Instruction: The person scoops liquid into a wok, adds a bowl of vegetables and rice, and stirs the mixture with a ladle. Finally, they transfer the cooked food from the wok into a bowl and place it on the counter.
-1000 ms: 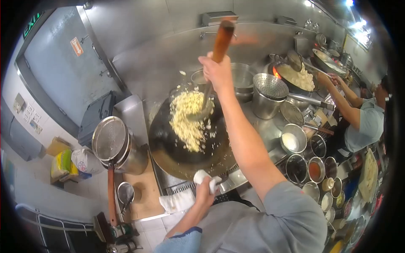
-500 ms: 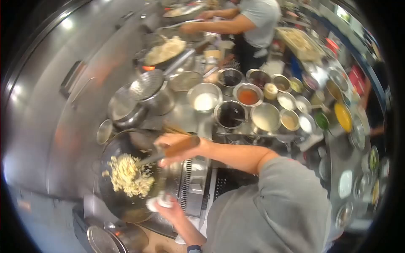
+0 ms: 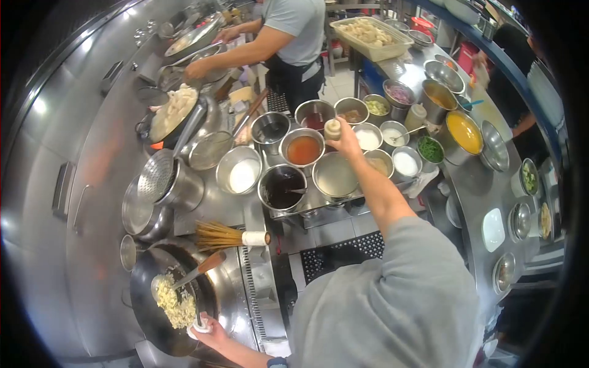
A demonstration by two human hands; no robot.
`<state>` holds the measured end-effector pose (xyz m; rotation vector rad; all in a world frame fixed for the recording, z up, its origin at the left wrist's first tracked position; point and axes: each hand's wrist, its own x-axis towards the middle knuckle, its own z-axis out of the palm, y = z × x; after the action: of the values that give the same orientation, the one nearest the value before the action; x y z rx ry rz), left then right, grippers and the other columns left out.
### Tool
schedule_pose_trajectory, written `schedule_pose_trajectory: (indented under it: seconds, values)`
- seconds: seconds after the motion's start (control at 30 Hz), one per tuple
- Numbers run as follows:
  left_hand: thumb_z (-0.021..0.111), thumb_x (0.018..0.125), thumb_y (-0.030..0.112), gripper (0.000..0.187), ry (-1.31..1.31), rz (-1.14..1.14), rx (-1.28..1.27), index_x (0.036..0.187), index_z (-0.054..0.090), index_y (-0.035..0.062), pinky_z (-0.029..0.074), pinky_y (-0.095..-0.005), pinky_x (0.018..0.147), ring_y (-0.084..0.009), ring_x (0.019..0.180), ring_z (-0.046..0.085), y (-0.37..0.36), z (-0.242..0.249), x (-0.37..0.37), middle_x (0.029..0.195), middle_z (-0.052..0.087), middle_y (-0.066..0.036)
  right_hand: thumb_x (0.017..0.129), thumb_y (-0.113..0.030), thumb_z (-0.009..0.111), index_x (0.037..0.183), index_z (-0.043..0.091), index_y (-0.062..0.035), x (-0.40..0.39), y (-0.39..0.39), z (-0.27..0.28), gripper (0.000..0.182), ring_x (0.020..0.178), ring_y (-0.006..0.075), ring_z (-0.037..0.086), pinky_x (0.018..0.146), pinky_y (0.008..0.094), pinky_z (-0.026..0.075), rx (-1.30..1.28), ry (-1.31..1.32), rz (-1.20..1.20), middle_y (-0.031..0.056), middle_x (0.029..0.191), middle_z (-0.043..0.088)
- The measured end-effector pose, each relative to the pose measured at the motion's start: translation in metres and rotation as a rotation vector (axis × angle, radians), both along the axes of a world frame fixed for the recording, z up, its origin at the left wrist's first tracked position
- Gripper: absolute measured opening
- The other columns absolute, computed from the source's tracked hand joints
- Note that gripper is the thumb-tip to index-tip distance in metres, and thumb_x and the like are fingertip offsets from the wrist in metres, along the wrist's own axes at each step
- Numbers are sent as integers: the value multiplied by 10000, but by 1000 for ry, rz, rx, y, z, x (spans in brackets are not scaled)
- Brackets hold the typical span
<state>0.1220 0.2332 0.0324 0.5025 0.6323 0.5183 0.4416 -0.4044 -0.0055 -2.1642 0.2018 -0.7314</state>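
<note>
My left hand (image 3: 211,335) is closed on a folded white cloth (image 3: 199,327) at the near rim of a dark wok (image 3: 144,294), around what looks like its handle. Chopped pale yellow food, like scrambled egg (image 3: 177,303), lies in the wok. A wooden-handled ladle (image 3: 199,268) leans in it with no hand on it. My right hand (image 3: 347,140) reaches out over the metal pots and grips a pale-topped bottle (image 3: 332,129). Around that bottle stand a pot of orange-red liquid (image 3: 304,151), a pot of white powder (image 3: 368,137) and a pot of cloudy liquid (image 3: 335,175).
A bamboo brush (image 3: 230,237) lies beside the wok. Pots with strainers (image 3: 156,178) stand behind it. A co-worker (image 3: 288,43) works at another wok (image 3: 175,113). A tray of pale pieces (image 3: 371,34) and a yellow-filled pot (image 3: 463,132) sit on the right counter.
My right hand has let go of the ladle, moved away from the wok to the pots and taken hold of the bottle. My left hand stays at the wok's rim. The camera view has shifted.
</note>
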Motion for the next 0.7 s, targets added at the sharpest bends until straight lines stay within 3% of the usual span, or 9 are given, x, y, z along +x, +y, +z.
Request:
schedule_pose_trajectory:
  seconds: [0.13, 0.3, 0.33, 0.37, 0.4, 0.47, 0.53, 0.6, 0.7]
  values:
    - [514, 895, 285, 405, 12, 51, -31, 1183, 485, 2, 464, -226, 467, -222, 834, 615, -20, 19, 1, 1016, 580, -166, 588, -178, 800, 1277, 426, -9, 13, -24, 20, 803, 1135, 325, 527, 957, 385, 420, 40, -10, 127, 204, 1176, 555]
    - [535, 878, 278, 434, 42, 80, -45, 1213, 479, 7, 481, -227, 490, -232, 855, 619, -15, 14, 1, 1047, 579, -166, 629, -192, 803, 1389, 324, -43, -6, 8, 224, 911, 968, 286, 623, 886, 360, 460, -164, -364, 405, 191, 1050, 627]
    - [536, 878, 275, 434, 38, 54, 1, 1210, 480, 1, 497, -233, 512, -236, 858, 620, -5, 3, 2, 1051, 580, -167, 637, -198, 805, 1402, 311, -50, -6, 23, 254, 922, 942, 295, 623, 879, 365, 462, -109, -428, 477, 194, 1096, 611]
    - [537, 877, 271, 434, 30, 41, 44, 1207, 482, -6, 514, -239, 534, -240, 861, 620, 4, -4, -3, 1055, 582, -169, 674, -180, 789, 1431, 270, -82, -4, 45, 274, 923, 1062, 258, 566, 933, 359, 409, -101, -467, 541, 183, 1201, 565]
    - [520, 889, 251, 399, 92, 189, 40, 1178, 503, -24, 557, -301, 662, -257, 864, 618, -9, 3, 12, 1059, 593, -171, 673, -193, 780, 1419, 301, -104, 6, 71, 286, 891, 1022, 288, 580, 894, 364, 441, -207, -527, 595, 184, 1209, 555]
    - [480, 910, 206, 303, -85, -4, 204, 1083, 555, -30, 539, -384, 798, -282, 900, 613, -40, 25, 17, 1038, 617, -163, 668, -197, 763, 1402, 350, -148, 15, 139, 307, 844, 979, 320, 590, 839, 379, 482, -406, -670, 755, 171, 1190, 558]
    - [513, 906, 211, 251, -50, 229, -79, 1037, 550, 0, 534, -382, 714, -278, 852, 606, -51, 35, 14, 934, 624, -146, 637, -164, 767, 1363, 400, -88, -2, 225, 318, 817, 1136, 329, 522, 972, 384, 409, -525, -343, 1098, 166, 1232, 536]
    - [578, 872, 268, 183, -72, 241, -185, 964, 545, 113, 458, -327, 577, -222, 775, 595, -32, -1, 9, 835, 618, -59, 635, -152, 752, 1351, 419, -158, -25, 312, 318, 790, 1066, 346, 549, 917, 397, 447, -705, -286, 1473, 157, 1166, 554]
    - [547, 860, 265, 152, -43, 143, -62, 952, 539, 145, 421, -276, 505, -216, 742, 610, -42, 12, 8, 834, 617, -36, 652, -200, 724, 1345, 413, -256, -78, 414, 306, 761, 945, 352, 580, 800, 440, 486, -1054, -186, 1649, 155, 1054, 544]
